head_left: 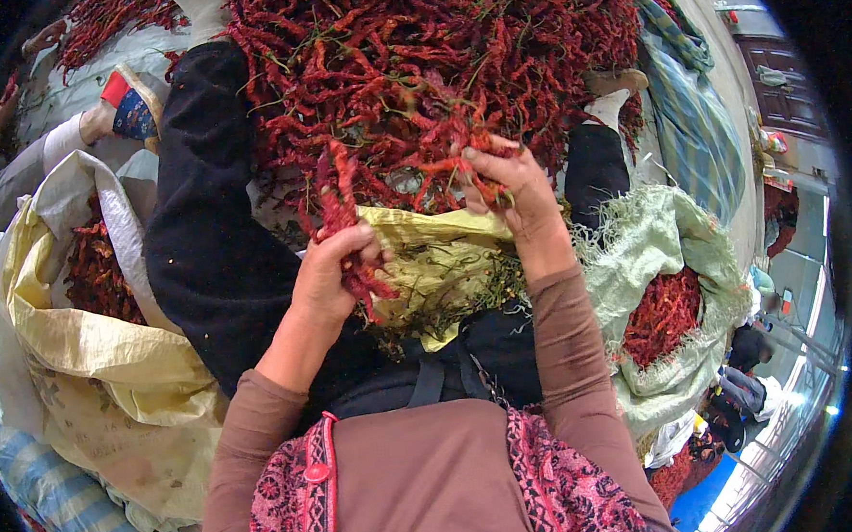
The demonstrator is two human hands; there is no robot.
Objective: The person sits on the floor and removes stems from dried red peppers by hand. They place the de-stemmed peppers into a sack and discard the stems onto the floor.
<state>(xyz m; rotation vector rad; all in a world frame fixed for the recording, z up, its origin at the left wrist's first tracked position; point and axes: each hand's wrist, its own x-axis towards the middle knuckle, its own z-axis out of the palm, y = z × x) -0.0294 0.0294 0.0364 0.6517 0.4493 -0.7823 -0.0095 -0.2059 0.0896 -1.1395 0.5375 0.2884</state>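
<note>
Red chillies (339, 198) in left hand (327, 271), some in right hand (520, 189), heap (434, 54) beyond

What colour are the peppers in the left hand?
The peppers are red, best seen in the head view.

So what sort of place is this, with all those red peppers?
Maybe a chilli-handling work area: a huge heap of red chillies lies in front of the person, and an open cream sack on the left and a pale green sack on the right hold more.

Wrinkled red chillies (340, 198) bunch in the left hand (328, 271), a tangled heap (434, 54) beyond.
</note>
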